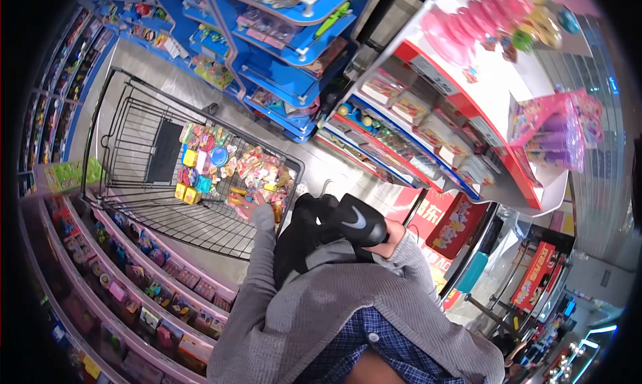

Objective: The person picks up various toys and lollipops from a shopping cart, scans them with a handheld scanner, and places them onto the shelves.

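Note:
My left hand (249, 207), at the end of a grey knitted sleeve, reaches over the near side of a black wire shopping cart (134, 213). Its fingers are apart, right at a pile of small colourful packaged toys (257, 166) in the cart. Beside them lie yellow-lidded containers (189, 194) and a round blue piece (219, 157). Close to my body, my right hand (393, 241) grips the end of a black item with a pale swoosh logo (358, 221); part of my fingers is hidden behind it.
Pink-edged shelves (144, 304) full of small toys run along the left. Blue shelves (281, 76) stand beyond the cart. At right is a white and red display rack (435, 123) with boxed goods. Grey tiled floor (334, 160) shows between cart and rack.

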Available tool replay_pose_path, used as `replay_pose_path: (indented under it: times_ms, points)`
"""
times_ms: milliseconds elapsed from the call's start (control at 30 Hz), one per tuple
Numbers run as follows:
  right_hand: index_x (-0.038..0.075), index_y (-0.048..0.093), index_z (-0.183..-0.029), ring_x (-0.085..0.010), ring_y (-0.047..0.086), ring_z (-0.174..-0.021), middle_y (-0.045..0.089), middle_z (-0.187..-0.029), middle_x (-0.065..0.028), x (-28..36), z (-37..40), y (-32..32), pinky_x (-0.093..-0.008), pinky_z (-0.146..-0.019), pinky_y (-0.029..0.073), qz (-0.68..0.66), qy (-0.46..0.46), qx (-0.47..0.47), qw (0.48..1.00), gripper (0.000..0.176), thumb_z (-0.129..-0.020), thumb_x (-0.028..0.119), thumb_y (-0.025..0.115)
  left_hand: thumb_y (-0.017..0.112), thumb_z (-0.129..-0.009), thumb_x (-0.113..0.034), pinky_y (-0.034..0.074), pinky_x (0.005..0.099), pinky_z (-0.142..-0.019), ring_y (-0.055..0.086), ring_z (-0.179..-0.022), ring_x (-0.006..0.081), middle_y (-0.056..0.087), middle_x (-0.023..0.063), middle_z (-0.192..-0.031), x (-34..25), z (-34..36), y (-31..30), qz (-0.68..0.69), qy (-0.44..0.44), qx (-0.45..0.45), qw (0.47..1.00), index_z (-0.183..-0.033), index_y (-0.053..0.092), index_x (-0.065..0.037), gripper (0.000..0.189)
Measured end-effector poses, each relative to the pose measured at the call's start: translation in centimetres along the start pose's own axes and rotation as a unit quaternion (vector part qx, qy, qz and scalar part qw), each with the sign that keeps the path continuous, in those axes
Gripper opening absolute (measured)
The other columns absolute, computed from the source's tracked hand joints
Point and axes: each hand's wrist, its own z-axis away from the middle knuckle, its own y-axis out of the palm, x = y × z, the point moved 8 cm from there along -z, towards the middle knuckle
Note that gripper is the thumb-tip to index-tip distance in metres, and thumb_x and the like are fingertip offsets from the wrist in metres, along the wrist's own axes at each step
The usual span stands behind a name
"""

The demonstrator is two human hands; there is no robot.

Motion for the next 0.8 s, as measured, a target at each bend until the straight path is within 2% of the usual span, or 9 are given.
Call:
replay_pose_path:
  times_ms: [100,267,300,400,500,533,567,667,800]
  points:
    - [0.003,0.049,-0.108,-0.0138,0.056,-0.087,0.060,-0.092,-0.0082,0.7,0.5,-0.5,-0.0260,-0.077,0.043,-0.019,-0.019,0.011,1.000,0.050,-0.062,0.004,0.069,0.045,-0.079,-0.044,0.024,0.0458,-0.094,0.026,-0.115,0.0423,0.026,0.0310,-0.123,-2.0,0.7,-0.6,-0.040,0.008,-0.004,0.999,-0.131,0.013,-0.005,0.073]
    - [0.003,0.050,-0.106,-0.0128,0.057,-0.084,0.060,-0.093,-0.0078,-0.5,1.3,-3.0,-0.0248,-0.076,0.043,-0.004,-0.064,-0.034,0.997,0.047,-0.062,0.002,0.067,0.043,-0.079,-0.044,0.030,0.0408,-0.092,0.034,-0.113,0.0363,0.035,0.0242,-0.121,-2.2,-1.1,-1.4,0.010,-0.102,0.010,0.995,-0.127,0.022,-0.002,0.067]
    - [0.002,0.051,-0.105,-0.0125,0.057,-0.084,0.060,-0.093,-0.0075,-1.0,1.2,-3.2,-0.0249,-0.076,0.043,-0.014,-0.080,-0.037,0.996,0.046,-0.061,0.001,0.066,0.043,-0.080,-0.044,0.028,0.0399,-0.095,0.033,-0.114,0.0360,0.033,0.0243,-0.123,0.9,-3.2,1.2,-0.089,-0.047,-0.050,0.994,-0.126,0.022,0.001,0.068]
    - [0.001,0.052,-0.102,-0.0121,0.054,-0.088,0.059,-0.094,-0.0069,-0.8,1.3,-4.7,-0.0262,-0.079,0.041,-0.031,-0.043,-0.069,0.996,0.043,-0.061,-0.001,0.064,0.042,-0.082,-0.040,0.026,0.0406,-0.095,0.033,-0.113,0.0369,0.031,0.0280,-0.122,-3.9,0.1,-2.0,0.010,-0.090,0.007,0.996,-0.126,0.017,0.003,0.067]
    - [0.000,0.052,-0.100,-0.0136,0.054,-0.088,0.059,-0.092,-0.0066,-0.9,0.9,-5.1,-0.0268,-0.079,0.041,-0.042,-0.026,-0.067,0.996,0.043,-0.058,-0.001,0.065,0.044,-0.082,-0.033,0.031,0.0396,-0.091,0.036,-0.110,0.0378,0.032,0.0287,-0.121,-0.4,1.1,-0.5,0.175,-0.191,0.066,0.963,-0.126,0.016,0.002,0.064]
    - [0.000,0.052,-0.100,-0.0136,0.054,-0.088,0.059,-0.092,-0.0066,-1.0,0.7,-5.1,-0.0268,-0.079,0.041,-0.041,-0.025,-0.061,0.997,0.043,-0.058,-0.001,0.065,0.045,-0.083,-0.026,0.035,0.0396,-0.085,0.041,-0.106,0.0371,0.034,0.0292,-0.118,4.6,-0.7,2.4,0.250,-0.060,-0.036,0.966,-0.126,0.016,0.000,0.059]
    - [0.001,0.053,-0.099,-0.0139,0.055,-0.088,0.059,-0.092,-0.0066,-1.1,0.5,-4.9,-0.0269,-0.079,0.041,-0.031,-0.032,-0.046,0.998,0.042,-0.058,-0.001,0.065,0.045,-0.083,-0.026,0.035,0.0396,-0.085,0.041,-0.106,0.0371,0.034,0.0292,-0.118,4.9,-0.1,1.9,0.249,-0.065,-0.039,0.965,-0.126,0.016,0.000,0.059]
    - [0.001,0.053,-0.098,-0.0145,0.055,-0.087,0.059,-0.091,-0.0068,-0.9,-0.1,-4.2,-0.0271,-0.079,0.041,-0.012,-0.033,-0.019,0.999,0.042,-0.058,0.000,0.065,0.045,-0.081,-0.012,0.037,0.0382,-0.083,0.048,-0.098,0.0337,0.043,0.0261,-0.111,9.2,2.1,1.6,0.242,-0.297,-0.031,0.923,-0.123,0.024,0.001,0.049]
    - [0.001,0.053,-0.099,-0.0151,0.056,-0.087,0.060,-0.091,-0.0073,-0.9,-0.8,-3.5,-0.0270,-0.078,0.042,0.014,-0.027,-0.006,1.000,0.043,-0.058,0.001,0.066,0.049,-0.076,-0.013,0.040,0.0375,-0.079,0.051,-0.091,0.0318,0.050,0.0236,-0.102,8.6,2.1,2.1,0.162,-0.236,0.037,0.958,-0.105,0.041,0.001,0.033]
